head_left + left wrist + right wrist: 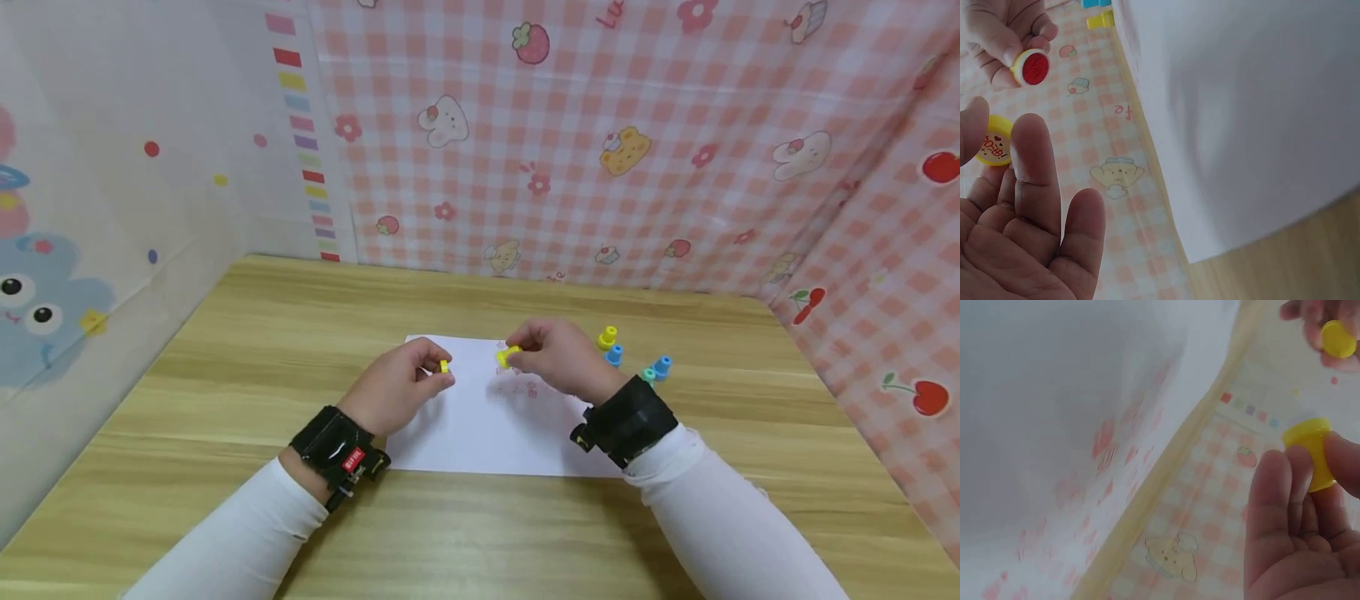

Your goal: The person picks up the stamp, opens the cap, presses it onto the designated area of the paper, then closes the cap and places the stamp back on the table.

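My left hand point(386, 390) pinches a small yellow stamp cap point(444, 366) above the paper's left part. In the left wrist view the cap's round end carries a printed label point(995, 147). Between thumb and fingertips, my right hand point(567, 360) holds a yellow toy stamp point(507, 357) over the sheet. Its red inked face point(1036, 68) shows in the left wrist view, uncovered. Cap and stamp are apart. Beneath both hands lies a white paper sheet point(465, 433), with red stamp prints point(1107, 447) on it.
Right of the paper stand several capped stamps: a yellow one point(607, 337), two blue, one of them point(662, 367) farther right, and a green one point(648, 376) partly behind my right wrist. The wooden table point(225, 400) meets a pink checked cloth point(540, 217) at the back.
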`<state>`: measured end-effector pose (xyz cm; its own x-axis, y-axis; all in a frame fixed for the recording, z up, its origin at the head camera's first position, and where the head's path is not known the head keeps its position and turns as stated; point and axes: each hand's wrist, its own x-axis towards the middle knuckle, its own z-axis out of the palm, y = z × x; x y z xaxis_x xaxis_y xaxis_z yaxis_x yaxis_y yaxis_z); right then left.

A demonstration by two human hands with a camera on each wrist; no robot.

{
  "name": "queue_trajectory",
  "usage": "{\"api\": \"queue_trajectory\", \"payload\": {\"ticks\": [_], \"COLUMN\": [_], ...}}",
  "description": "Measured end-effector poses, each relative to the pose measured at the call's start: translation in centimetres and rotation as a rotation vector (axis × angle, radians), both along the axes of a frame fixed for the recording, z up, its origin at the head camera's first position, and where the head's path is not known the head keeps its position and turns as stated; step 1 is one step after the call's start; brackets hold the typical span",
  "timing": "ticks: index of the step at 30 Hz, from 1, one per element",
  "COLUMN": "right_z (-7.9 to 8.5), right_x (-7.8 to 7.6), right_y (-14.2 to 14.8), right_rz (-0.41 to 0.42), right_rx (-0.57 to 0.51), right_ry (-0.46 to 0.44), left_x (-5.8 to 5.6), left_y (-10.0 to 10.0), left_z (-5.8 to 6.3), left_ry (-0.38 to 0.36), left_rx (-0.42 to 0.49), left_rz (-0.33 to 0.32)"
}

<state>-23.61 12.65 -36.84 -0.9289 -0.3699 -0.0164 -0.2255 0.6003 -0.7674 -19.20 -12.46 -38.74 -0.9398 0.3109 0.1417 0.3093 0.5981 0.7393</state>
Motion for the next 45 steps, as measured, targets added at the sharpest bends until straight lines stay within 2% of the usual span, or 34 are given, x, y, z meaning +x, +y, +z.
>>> {"api": "queue_trajectory", "payload": {"ticks": [3,6,11,15,23,30,33,39,43,45], "right_z": [0.2,0.9,2.8,3.4,2.7,-0.1,-0.6,-0.7,-0.3,0.2], "right_x": [0.9,2.3,4.9,5.9,6.0,4.9,5.0,5.3,5.3,5.1], "right_y": [-0.2,-0.9,-2.2,-2.5,-2.3,-1.6,-1.4,-1.3,-1.1,-0.6], "right_rz": [0.02,0.052,0.08,0.073,0.072,0.027,0.003,0.015,0.06,0.057], "right_rx": [-0.123,-0.202,-0.234,-0.24,-0.22,-0.202,-0.19,-0.166,-0.097,-0.085], "right_ry": [-0.057,-0.108,-0.151,-0.153,-0.126,-0.086,-0.054,0.025,0.117,0.152], "left_x": [0.1,0.5,0.8,1.0,1.0,1.4,1.5,1.6,1.6,1.5], "left_y": [0.4,0.9,1.7,2.2,2.6,3.5,3.7,3.9,3.5,3.0], "left_z": [0.0,0.1,0.0,-0.2,-0.4,-0.2,-0.2,-0.1,0.1,0.4], "left_ry": [0.009,0.017,0.022,0.015,0.007,0.066,0.091,0.082,0.033,0.016], "left_rx": [0.02,0.047,0.091,0.112,0.123,0.096,0.095,0.109,0.073,0.035], "left_rz": [-0.001,-0.011,-0.068,-0.101,-0.111,-0.111,-0.109,-0.132,-0.174,-0.169]}}
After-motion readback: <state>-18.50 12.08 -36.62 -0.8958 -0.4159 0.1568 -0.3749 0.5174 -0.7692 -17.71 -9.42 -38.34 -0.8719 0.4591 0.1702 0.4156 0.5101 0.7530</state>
